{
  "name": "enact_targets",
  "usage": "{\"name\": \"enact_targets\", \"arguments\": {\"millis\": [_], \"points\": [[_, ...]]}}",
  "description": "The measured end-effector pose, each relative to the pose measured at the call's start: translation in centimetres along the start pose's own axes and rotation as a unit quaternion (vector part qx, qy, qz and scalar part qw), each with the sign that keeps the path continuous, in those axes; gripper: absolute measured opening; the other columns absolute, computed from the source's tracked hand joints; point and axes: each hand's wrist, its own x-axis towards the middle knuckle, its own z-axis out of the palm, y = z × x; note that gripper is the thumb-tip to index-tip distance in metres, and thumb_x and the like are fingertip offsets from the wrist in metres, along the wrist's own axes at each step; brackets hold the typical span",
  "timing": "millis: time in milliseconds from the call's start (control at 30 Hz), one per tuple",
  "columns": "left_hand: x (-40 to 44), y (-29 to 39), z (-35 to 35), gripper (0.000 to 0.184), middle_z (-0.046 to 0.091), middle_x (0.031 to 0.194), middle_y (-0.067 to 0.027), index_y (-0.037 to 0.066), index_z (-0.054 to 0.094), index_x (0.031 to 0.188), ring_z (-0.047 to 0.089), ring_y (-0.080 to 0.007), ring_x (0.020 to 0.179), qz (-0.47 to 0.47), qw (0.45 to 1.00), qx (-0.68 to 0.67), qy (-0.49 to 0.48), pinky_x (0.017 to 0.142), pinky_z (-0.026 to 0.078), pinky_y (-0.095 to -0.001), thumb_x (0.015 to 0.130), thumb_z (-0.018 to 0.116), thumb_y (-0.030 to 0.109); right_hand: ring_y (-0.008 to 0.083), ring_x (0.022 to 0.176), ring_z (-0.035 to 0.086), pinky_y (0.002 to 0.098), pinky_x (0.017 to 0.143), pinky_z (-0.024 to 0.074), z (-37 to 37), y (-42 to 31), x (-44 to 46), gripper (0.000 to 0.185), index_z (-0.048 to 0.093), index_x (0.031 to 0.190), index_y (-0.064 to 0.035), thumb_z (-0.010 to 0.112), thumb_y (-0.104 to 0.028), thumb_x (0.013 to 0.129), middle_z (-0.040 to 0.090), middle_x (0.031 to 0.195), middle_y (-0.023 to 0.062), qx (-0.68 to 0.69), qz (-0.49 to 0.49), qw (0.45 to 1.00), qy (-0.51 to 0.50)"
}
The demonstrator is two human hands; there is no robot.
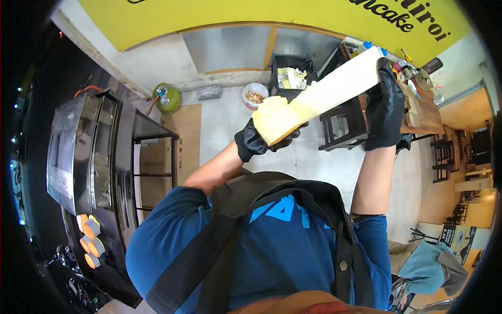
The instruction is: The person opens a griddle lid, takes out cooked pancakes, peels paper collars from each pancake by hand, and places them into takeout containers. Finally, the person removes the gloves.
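L hand (251, 142), black glove, cups the yellow cake (277, 119) from below, in front of the chest; its fingers (288, 140) are curled, part open, under the browned base. R hand (385, 107), also gloved, is up by the far end of the white paper strip (342, 86); fingers look closed on that end, though the exact pinch is hidden. Strip runs on a slant betw. the 2 hands, its low end against the cake's crumb.

Handling, as I judge it: soft, airy crumb, so tears easily. Best w/ L palm broad & flat under the base, no squeeze; strip drawn slow, low & back along itself rather than straight up, L hand close to the contact line. Thick glove tips = less feel, so a light grip. Crumbs cling to the strip near the cake; a fast tug could rip more.

Around: black bin (283, 94) w/ yellow-stained paper (292, 78); tub (245, 99) of scraps beside it, on the floor. Wooden table (430, 111) w/ bits & bobs, R side; dark stool (342, 125) just beyond the hands, poss. snag if stepping fwd. L side: metal oven (65, 152), paper-wrapped cakes (92, 227) near it. Another person (424, 269), lower R, well apart.
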Motion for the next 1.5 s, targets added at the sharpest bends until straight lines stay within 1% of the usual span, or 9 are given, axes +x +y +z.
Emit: {"name": "enact_targets", "arguments": {"millis": [300, 533, 600, 700, 767, 967, 1300, 1433, 1500], "points": [[4.8, 5.9, -4.0, 0.076, 0.062, 0.092, -0.0188, 0.006, 0.037, 0.139, 0.063, -0.0232, 0.067, -0.09, 0.948, -0.305, -0.028, 0.048, 0.048, -0.0318, 0.086, 0.05, 0.059, 0.0253, 0.109, 0.06, 0.0413, 0.094, 0.0494, -8.1, 14.0, 18.5, 0.034, 0.057, 0.121, -0.0074, 0.059, -0.019, 0.089, 0.062, 0.119, 0.0095, 0.264, 0.137, 0.955, 0.021], [11.0, 13.6, -15.8, 0.034, 0.061, 0.07, -0.0063, 0.005, 0.061, 0.102, 0.06, -0.0196, 0.063, 0.068, 0.595, 0.778, 0.189, 0.054, 0.049, -0.0335, 0.092, 0.054, 0.037, 0.0229, 0.094, 0.063, 0.0341, 0.078, 0.0506, -9.1, 28.0, 31.3, 0.033, 0.061, 0.115, -0.0093, 0.062, -0.031, 0.091, 0.066, 0.104, 0.0105, 0.144, 0.143, 0.972, 0.117], [14.9, 15.4, -17.1, 0.036, 0.065, 0.089, -0.0148, 0.007, 0.066, 0.103, 0.062, -0.0247, 0.064, 0.256, 0.804, 0.483, 0.234, 0.057, 0.051, -0.0346, 0.071, 0.063, 0.024, 0.0195, 0.088, 0.06, 0.0331, 0.073, 0.0467, -5.8, 30.5, 31.7, 0.048, 0.062, 0.114, -0.0024, 0.056, -0.045, 0.092, 0.065, 0.097, 0.0079, -0.017, 0.137, 0.972, 0.188], [17.3, 21.8, -13.7, 0.06, 0.063, 0.114, -0.0183, 0.012, 0.057, 0.126, 0.065, -0.0242, 0.08, 0.19, 0.628, 0.737, 0.165, 0.07, 0.054, -0.0353, 0.067, 0.068, 0.012, 0.0283, 0.087, 0.063, 0.0411, 0.073, 0.0509, -4.1, 34.8, 31.8, 0.053, 0.056, 0.124, -0.0091, 0.06, -0.048, 0.087, 0.063, 0.106, 0.0126, 0.122, 0.372, 0.913, 0.116], [21.0, 23.7, -12.3, 0.092, 0.055, 0.122, -0.0124, 0.012, 0.014, 0.152, 0.056, -0.0231, 0.111, 0.17, 0.956, 0.224, 0.089, 0.098, 0.045, -0.0387, 0.082, 0.069, 0.036, 0.0278, 0.085, 0.063, 0.0399, 0.072, 0.0517, -4.8, 38.3, 31.5, 0.054, 0.056, 0.122, -0.0095, 0.059, -0.05, 0.087, 0.064, 0.103, 0.0134, 0.07, 0.39, 0.917, 0.032], [35.6, 23.8, -8.6, 0.11, 0.039, 0.142, -0.017, 0.008, 0.016, 0.15, 0.045, -0.0272, 0.127, 0.246, 0.897, 0.365, -0.039, 0.105, 0.038, -0.0404, 0.066, 0.085, 0.022, 0.0314, 0.1, 0.062, 0.0406, 0.085, 0.0529, -7.4, 32.0, 27.2, 0.06, 0.047, 0.132, -0.0076, 0.048, -0.053, 0.093, 0.06, 0.115, 0.0207, 0.257, 0.478, 0.816, -0.197], [56.1, 15.0, -1.4, 0.045, 0.057, 0.126, -0.0117, 0.021, 0.065, 0.118, 0.058, -0.0304, 0.114, 0.4, 0.547, 0.584, -0.447, 0.095, 0.047, -0.0472, 0.073, 0.073, 0.016, 0.0276, 0.118, 0.056, 0.0443, 0.099, 0.0461, -24.8, 23.0, 32.0, 0.062, 0.042, 0.139, -0.0059, 0.042, -0.051, 0.096, 0.051, 0.135, 0.0185, 0.416, 0.382, 0.816, -0.119], [64.1, 9.6, 1.1, 0.046, 0.052, 0.135, -0.0019, 0.03, 0.058, 0.126, 0.05, -0.0267, 0.123, 0.389, 0.408, 0.658, -0.5, 0.107, 0.037, -0.0517, 0.081, 0.062, 0.026, 0.0258, 0.119, 0.056, 0.0428, 0.099, 0.0463, -38.4, 27.2, 32.6, 0.056, 0.038, 0.141, -0.0064, 0.047, -0.039, 0.097, 0.05, 0.136, 0.0149, -0.223, -0.031, 0.92, -0.321], [67.8, 7.1, 2.2, 0.05, 0.048, 0.138, -0.0029, 0.033, 0.054, 0.131, 0.046, -0.026, 0.128, 0.403, 0.349, 0.691, -0.488, 0.11, 0.032, -0.0525, 0.082, 0.061, 0.026, 0.0254, 0.118, 0.056, 0.0411, 0.099, 0.0471, -44.2, 29.9, 33.1, 0.049, 0.039, 0.14, -0.006, 0.048, -0.027, 0.097, 0.05, 0.136, 0.0142, 0.254, 0.26, 0.92, -0.146]]}}
